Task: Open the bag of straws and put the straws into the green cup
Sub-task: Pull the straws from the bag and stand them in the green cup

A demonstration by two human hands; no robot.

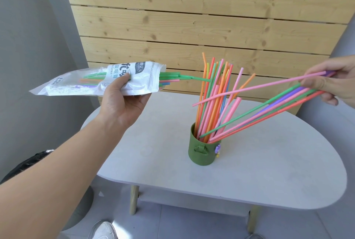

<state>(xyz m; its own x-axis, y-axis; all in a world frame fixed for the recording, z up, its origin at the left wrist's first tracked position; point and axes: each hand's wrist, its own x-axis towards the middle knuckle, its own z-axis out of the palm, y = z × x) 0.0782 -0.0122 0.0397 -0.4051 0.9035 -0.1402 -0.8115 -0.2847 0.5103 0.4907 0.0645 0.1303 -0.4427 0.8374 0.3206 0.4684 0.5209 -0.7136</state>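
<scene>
My left hand point(123, 100) grips a white plastic bag of straws point(138, 82) held level above the table's left side, its open mouth facing right with several green, pink and blue straw ends point(171, 77) sticking out. A green cup point(203, 152) stands upright on the white table point(269, 171), filled with many coloured straws point(213, 96) fanning upward. My right hand point(332, 83) pinches a bunch of several straws point(269, 106) at their upper ends; they slant down left, and their lower tips reach the cup's mouth.
A pale wooden slat panel point(192, 17) stands right behind the table. Grey walls flank it. A dark round object point(28, 167) sits low at left, and a white shoe point(103, 231) shows on the grey floor by the table's wooden leg point(134, 198).
</scene>
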